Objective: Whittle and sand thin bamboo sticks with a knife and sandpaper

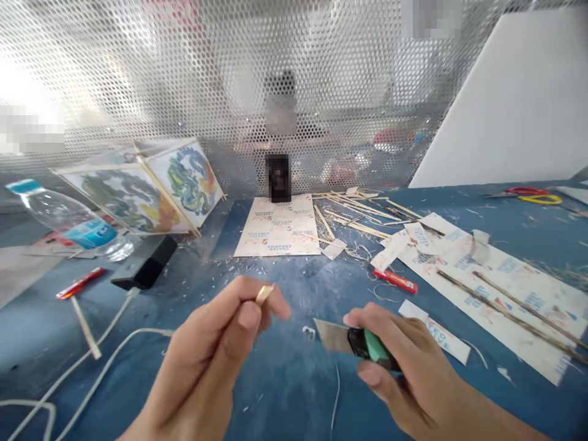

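My left hand (220, 343) pinches a short strip of pale wood (264, 294) between thumb and forefinger; only its end shows above the fingertips. In my right hand (408, 361) is a utility knife (374, 349) with a green and black handle. Its wide blade (331, 335) is out and points left toward the left hand, apart from the wood. Below and between the hands, a small white scrap (309, 331) and a thin curled shaving (336, 398) lie on the blue tabletop (280, 392).
A paper-covered frame (133, 190), a plastic bottle (78, 220) and a black power bank (146, 263) with white cables stand left. Sandpaper sheets (280, 229), thin sticks (358, 214), a red tube (395, 280) and scissors (533, 195) lie ahead and right. Perforated metal (220, 79) rises behind.
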Demonstrator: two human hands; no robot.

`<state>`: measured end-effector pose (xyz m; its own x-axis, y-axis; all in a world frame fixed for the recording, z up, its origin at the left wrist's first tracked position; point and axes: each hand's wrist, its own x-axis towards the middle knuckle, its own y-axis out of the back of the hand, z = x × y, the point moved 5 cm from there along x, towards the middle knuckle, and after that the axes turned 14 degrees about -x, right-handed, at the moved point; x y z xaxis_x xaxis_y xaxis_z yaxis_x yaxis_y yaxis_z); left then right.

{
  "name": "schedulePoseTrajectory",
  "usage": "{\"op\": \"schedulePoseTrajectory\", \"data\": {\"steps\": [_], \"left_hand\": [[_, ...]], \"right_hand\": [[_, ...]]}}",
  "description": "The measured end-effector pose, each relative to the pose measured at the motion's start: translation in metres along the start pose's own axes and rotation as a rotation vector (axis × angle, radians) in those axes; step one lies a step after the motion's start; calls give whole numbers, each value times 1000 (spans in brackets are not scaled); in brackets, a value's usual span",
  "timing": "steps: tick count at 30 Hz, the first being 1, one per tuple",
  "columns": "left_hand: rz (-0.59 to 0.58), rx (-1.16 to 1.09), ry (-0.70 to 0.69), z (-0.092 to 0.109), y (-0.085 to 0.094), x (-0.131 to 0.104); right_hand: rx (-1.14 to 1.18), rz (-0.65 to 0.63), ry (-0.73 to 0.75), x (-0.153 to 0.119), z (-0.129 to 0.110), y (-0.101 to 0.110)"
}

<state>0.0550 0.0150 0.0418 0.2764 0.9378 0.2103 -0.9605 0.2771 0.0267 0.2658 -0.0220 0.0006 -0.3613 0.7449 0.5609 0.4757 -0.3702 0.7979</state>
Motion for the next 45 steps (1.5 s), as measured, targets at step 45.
{"op": "schedulePoseTrajectory", "data": {"steps": [45], "left_hand": [[-229, 168, -516, 65, -31, 24]], "right_hand": [[-106, 112, 261, 86, -39, 82]]}}
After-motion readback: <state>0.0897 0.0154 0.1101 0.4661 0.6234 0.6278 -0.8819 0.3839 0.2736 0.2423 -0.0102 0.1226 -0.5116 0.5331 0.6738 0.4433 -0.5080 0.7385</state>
